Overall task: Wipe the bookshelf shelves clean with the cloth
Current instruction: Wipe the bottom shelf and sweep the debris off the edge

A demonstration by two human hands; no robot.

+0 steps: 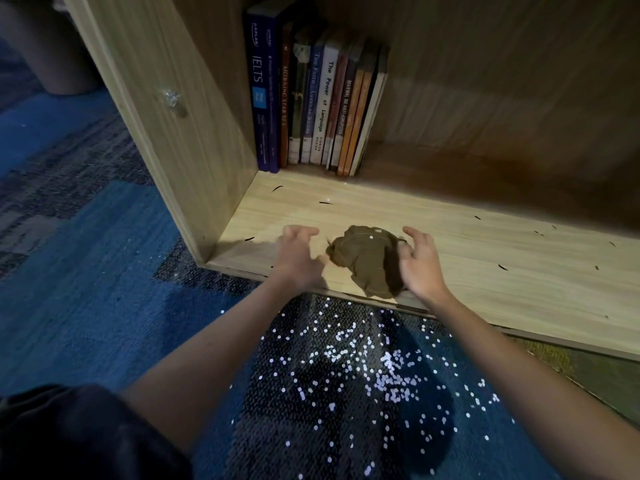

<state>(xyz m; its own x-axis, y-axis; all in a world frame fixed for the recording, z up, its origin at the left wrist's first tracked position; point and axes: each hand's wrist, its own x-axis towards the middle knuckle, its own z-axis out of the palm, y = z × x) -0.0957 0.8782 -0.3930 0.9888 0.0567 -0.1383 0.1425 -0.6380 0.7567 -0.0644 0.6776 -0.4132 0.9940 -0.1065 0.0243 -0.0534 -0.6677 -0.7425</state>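
Cloth: a brown cloth [367, 261] lies crumpled on the bottom shelf [485, 244] of the bookshelf, close to the front edge, with its near end reaching the lip.
Cloth's lie: the lump is somewhat longer front to back than side to side.
Left hand: the left hand [298, 258] hovers just left of the cloth. Its fingers [301, 232] are apart and loosely bent and hold nothing. The thumb is close to the cloth's left corner, but blur hides whether it touches.
Right hand: the right hand [422, 268] has its palm turned toward the cloth's right side. Its fingers [415, 233] are relaxed and spread and not wrapped round anything. It looks to be at or against the cloth's edge.
Key relation: the cloth sits between the two hands, and the right hand appears the nearer. An inward close from either side would likely gather it.
Dirt on shelf: dark slivers [503, 267] are scattered over the board, mostly to the right, and a few lie toward the left corner.
Books: a row of books [318, 98] stands at the back left against the side panel [194, 133].
Floor: white specks [363, 368] are strewn over the blue carpet [86, 289] below the shelf edge.
Stage: judged as taking up the cloth; much of the shelf is not yet clean.
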